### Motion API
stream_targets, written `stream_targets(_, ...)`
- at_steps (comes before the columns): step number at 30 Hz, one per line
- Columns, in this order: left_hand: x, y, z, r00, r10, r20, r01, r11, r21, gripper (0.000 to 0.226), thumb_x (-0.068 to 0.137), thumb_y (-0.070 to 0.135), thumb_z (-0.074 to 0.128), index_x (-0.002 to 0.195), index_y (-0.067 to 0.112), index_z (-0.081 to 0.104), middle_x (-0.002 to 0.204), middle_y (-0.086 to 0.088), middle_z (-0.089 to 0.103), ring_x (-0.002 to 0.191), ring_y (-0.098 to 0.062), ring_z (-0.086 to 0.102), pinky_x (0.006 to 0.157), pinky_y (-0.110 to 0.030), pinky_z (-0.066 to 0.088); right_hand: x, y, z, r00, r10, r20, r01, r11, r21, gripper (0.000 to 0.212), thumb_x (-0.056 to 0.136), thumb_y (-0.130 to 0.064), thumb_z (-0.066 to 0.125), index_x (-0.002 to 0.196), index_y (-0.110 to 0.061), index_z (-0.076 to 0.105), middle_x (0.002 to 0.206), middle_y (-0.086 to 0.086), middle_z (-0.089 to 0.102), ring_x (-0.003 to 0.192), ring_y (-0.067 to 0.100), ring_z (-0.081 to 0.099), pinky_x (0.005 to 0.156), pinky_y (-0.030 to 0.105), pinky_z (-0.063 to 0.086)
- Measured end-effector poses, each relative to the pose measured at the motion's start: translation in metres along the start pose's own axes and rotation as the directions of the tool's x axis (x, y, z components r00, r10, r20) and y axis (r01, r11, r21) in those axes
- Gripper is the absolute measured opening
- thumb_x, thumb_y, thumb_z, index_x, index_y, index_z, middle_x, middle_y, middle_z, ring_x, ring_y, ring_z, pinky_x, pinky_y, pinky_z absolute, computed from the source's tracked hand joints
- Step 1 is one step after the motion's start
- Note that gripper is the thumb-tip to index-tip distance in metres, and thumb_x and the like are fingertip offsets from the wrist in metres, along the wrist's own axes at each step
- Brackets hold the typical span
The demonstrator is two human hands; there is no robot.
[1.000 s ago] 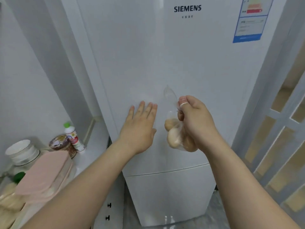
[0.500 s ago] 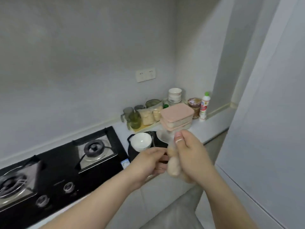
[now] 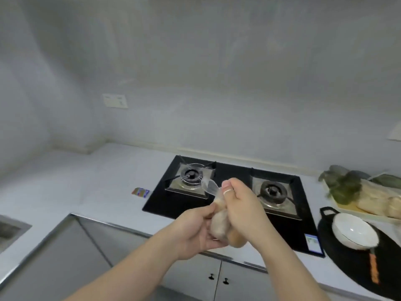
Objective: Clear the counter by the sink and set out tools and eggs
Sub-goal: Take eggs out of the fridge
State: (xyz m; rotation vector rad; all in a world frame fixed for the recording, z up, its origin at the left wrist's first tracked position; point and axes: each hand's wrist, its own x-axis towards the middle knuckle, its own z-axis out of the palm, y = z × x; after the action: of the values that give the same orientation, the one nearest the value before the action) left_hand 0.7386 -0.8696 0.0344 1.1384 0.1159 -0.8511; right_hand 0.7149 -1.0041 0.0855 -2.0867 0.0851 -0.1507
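Note:
A clear plastic bag of brown eggs (image 3: 219,227) hangs in front of the black gas hob (image 3: 230,190). My right hand (image 3: 243,211) grips the bag's gathered neck, and the loose plastic top sticks out to the left of the thumb. My left hand (image 3: 195,229) cups the bag from the left and below, its fingers curled round the eggs. Both hands are over the counter's front edge. The sink's corner (image 3: 8,231) shows at the far left.
A white bowl (image 3: 355,231) sits in a black pan (image 3: 351,253) right of the hob. Behind it a tray (image 3: 368,213) holds wrapped food. A small colourful card (image 3: 140,192) lies on the white counter (image 3: 86,183) left of the hob. Cabinet doors (image 3: 217,276) are below.
The view swung left from the white fridge to the hob and counter. My left hand left the fridge door and came onto the egg bag, which my right hand kept holding.

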Motion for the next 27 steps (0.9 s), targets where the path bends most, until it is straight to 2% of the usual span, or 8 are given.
stream_targets(6,-0.002,0.035,-0.152,0.996,0.017,-0.086,-0.034,0.980,-0.195,0.045,0.104,0.039,0.043,0.135,0.010,0.059,0.129,-0.017,0.066,0.113,-0.030,0.065,0.097,-0.051,0.052,0.068,-0.045,0.150,0.985,0.054,0.161,-0.056,0.998,0.011,0.028,0.106,-0.025,0.037,0.093,-0.011,0.057,0.082,-0.003,0.057,0.076,0.011,0.052,0.065,0.026,0.038)
stream_targets(11,0.005,0.056,-0.250,0.987,-0.012,-0.162,-0.051,0.923,-0.383,0.044,0.102,0.032,0.047,0.137,0.007,0.056,0.135,-0.015,0.062,0.126,-0.030,0.059,0.105,-0.054,0.045,0.122,-0.064,0.240,0.959,0.092,0.268,-0.112,0.992,0.059,0.030,0.105,-0.025,0.039,0.081,-0.016,0.052,0.073,-0.006,0.049,0.069,0.009,0.045,0.063,0.025,0.037)
stream_targets(13,0.010,0.061,-0.271,0.983,-0.014,-0.183,-0.065,0.906,-0.418,0.042,0.102,0.030,0.047,0.135,0.006,0.057,0.134,-0.015,0.062,0.123,-0.030,0.061,0.102,-0.053,0.048,0.140,-0.065,0.262,0.951,0.109,0.290,-0.134,0.989,0.066,0.030,0.105,-0.025,0.039,0.080,-0.014,0.052,0.070,-0.005,0.046,0.064,0.008,0.042,0.059,0.023,0.036)
stream_targets(15,0.017,0.068,-0.288,0.976,-0.009,-0.217,-0.094,0.882,-0.462,0.041,0.102,0.029,0.048,0.135,0.006,0.057,0.131,-0.014,0.065,0.115,-0.029,0.065,0.093,-0.051,0.055,0.161,-0.063,0.281,0.943,0.115,0.311,-0.135,0.990,0.045,0.031,0.105,-0.026,0.040,0.081,-0.013,0.053,0.068,-0.005,0.047,0.062,0.008,0.043,0.057,0.022,0.037)
stream_targets(17,0.029,0.074,-0.306,0.966,-0.016,-0.258,-0.115,0.867,-0.485,0.040,0.102,0.029,0.050,0.134,0.007,0.057,0.125,-0.012,0.068,0.106,-0.027,0.067,0.087,-0.049,0.057,0.184,-0.058,0.299,0.933,0.131,0.335,-0.154,0.987,0.041,0.030,0.105,-0.026,0.040,0.081,-0.013,0.054,0.067,-0.006,0.048,0.061,0.009,0.045,0.059,0.022,0.040)
stream_targets(20,0.044,0.087,-0.322,0.952,-0.046,-0.302,-0.117,0.859,-0.498,0.034,0.103,0.028,0.048,0.128,0.008,0.060,0.111,-0.010,0.073,0.095,-0.025,0.070,0.091,-0.049,0.055,0.218,-0.048,0.319,0.923,0.138,0.359,-0.168,0.984,0.054,0.032,0.105,-0.025,0.040,0.076,-0.016,0.052,0.063,-0.007,0.047,0.061,0.012,0.043,0.060,0.029,0.038)
stream_targets(23,0.063,0.105,-0.337,0.933,-0.048,-0.358,-0.127,0.884,-0.450,0.026,0.105,0.026,0.043,0.115,0.010,0.062,0.091,-0.006,0.076,0.081,-0.021,0.071,0.092,-0.047,0.053,0.251,-0.037,0.334,0.911,0.100,0.400,-0.116,0.993,0.017,0.036,0.104,-0.025,0.039,0.071,-0.019,0.049,0.063,-0.005,0.048,0.059,0.014,0.043,0.057,0.033,0.035)
stream_targets(27,0.094,0.128,-0.361,0.845,-0.072,-0.530,-0.147,0.922,-0.359,0.026,0.101,0.020,0.050,0.120,0.004,0.058,0.113,-0.012,0.068,0.094,-0.031,0.069,0.090,-0.050,0.056,0.297,-0.025,0.347,0.878,0.103,0.467,-0.120,0.993,0.008,0.035,0.103,-0.019,0.036,0.069,-0.017,0.045,0.063,-0.002,0.045,0.052,0.015,0.041,0.055,0.034,0.038)
